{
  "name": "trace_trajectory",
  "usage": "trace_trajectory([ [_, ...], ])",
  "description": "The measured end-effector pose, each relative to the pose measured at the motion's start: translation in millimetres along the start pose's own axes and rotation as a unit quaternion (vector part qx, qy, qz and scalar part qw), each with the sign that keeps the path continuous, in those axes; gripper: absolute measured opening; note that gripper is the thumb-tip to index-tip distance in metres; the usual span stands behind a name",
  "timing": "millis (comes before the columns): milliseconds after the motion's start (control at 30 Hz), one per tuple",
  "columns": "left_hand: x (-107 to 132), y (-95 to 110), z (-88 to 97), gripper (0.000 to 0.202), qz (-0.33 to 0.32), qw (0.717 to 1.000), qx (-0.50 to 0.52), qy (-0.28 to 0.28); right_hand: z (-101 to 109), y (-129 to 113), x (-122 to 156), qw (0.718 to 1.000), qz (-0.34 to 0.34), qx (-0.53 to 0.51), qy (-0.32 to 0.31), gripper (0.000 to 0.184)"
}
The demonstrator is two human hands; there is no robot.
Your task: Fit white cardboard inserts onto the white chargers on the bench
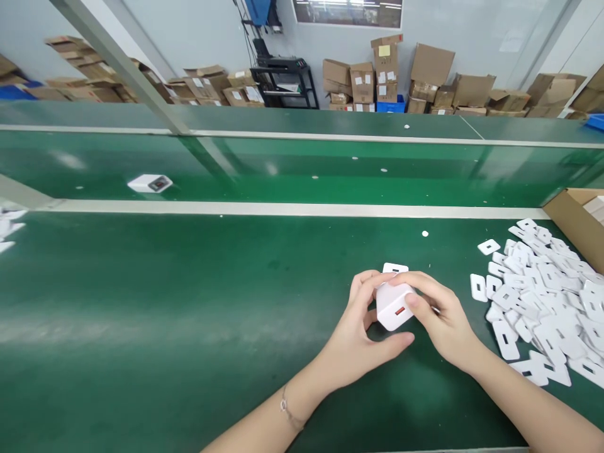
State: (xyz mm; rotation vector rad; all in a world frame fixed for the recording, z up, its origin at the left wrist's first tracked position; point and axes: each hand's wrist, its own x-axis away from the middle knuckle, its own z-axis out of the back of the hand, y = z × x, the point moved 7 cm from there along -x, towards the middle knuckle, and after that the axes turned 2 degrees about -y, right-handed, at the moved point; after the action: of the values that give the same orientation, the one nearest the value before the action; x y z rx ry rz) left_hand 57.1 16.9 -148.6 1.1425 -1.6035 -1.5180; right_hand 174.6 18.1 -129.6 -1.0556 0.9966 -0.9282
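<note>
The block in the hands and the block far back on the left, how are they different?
The left hand and right hand touch the held block; the far block lies untouched on the green strip. The held block shows a small red slot; the far block shows a larger dark patch. Both are white.

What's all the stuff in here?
Table: 1, green, foreground
Green strip: 1, green, behind table
Block with red slot: 1, white, in hands
Single plate: 1, white, behind that block
Plate pile: many, white, right
Second block: 1, white, strip's left
Pieces: several, white, left edge
Specks: several, white, table, strip
Open box: 1, brown, right edge
Cardboard boxes: many, brown, back wall
Tubs: several, blue, among boxes
Stand: 1, black, back wall
Window: 1, dark, back wall
Bracelet: 1, silvery, left wrist
Left hand: 1, bare, touching block
Right hand: 1, bare, holding block
</note>
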Motion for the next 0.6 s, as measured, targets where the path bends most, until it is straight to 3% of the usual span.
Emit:
trace_trajectory([
  [167,-2.7,-3.7,4.9,0.033,-0.003,0.997,0.071,0.015,3.1,3.4,-1.6,1.0,-0.029,-0.011,-0.002,0.035],
  [367,-1.9,-8.8,3.9,0.04,-0.002,0.996,0.093,0.009,10.1,8.8,0.3,0.997,-0.069,-0.019,0.001,0.05],
  [600,-4.8,-4.3,7.9,0.044,0.016,0.986,0.163,0.039,9.1,5.9,-0.8,0.998,-0.059,-0.026,-0.028,0.053],
])
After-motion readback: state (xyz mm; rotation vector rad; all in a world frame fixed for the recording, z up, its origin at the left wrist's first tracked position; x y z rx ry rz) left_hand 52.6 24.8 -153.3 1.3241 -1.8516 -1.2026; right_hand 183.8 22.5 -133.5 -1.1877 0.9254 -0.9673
